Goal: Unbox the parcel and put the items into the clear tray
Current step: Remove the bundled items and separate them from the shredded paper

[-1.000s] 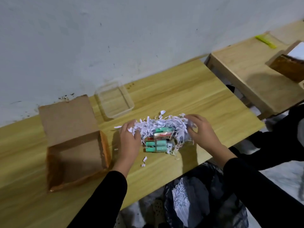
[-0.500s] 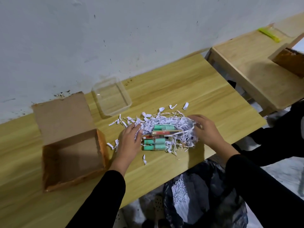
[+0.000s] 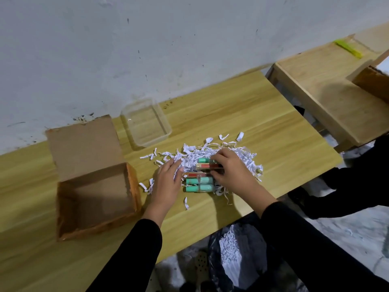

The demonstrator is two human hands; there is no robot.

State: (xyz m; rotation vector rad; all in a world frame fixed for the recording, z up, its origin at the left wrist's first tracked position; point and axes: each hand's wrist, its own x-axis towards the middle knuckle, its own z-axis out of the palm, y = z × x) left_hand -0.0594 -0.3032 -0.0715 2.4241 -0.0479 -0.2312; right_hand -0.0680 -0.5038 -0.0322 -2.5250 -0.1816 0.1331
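A pile of white shredded paper [image 3: 242, 158] lies on the wooden table [image 3: 242, 114]. In it sit several small tubes, green ones [image 3: 199, 184] and a red one in a clear case [image 3: 207, 165]. My right hand [image 3: 232, 171] reaches over the pile, its fingers closing around the red tube and the items beside it. My left hand [image 3: 168, 178] rests flat on the pile's left edge, fingers apart. The open brown cardboard box [image 3: 94, 197] stands empty to the left. The clear tray [image 3: 147, 123] sits empty behind the pile, near the wall.
A black bin bag [image 3: 231, 249] holding shredded paper hangs below the table's front edge. A second wooden table [image 3: 328, 81] stands to the right with a yellow-green object [image 3: 348, 48] and another box [image 3: 374, 81]. A grey wall runs behind.
My right hand has moved left from the pile's right edge onto the tubes in the middle. The left hand has flattened on the left side. The paper lies more spread out.
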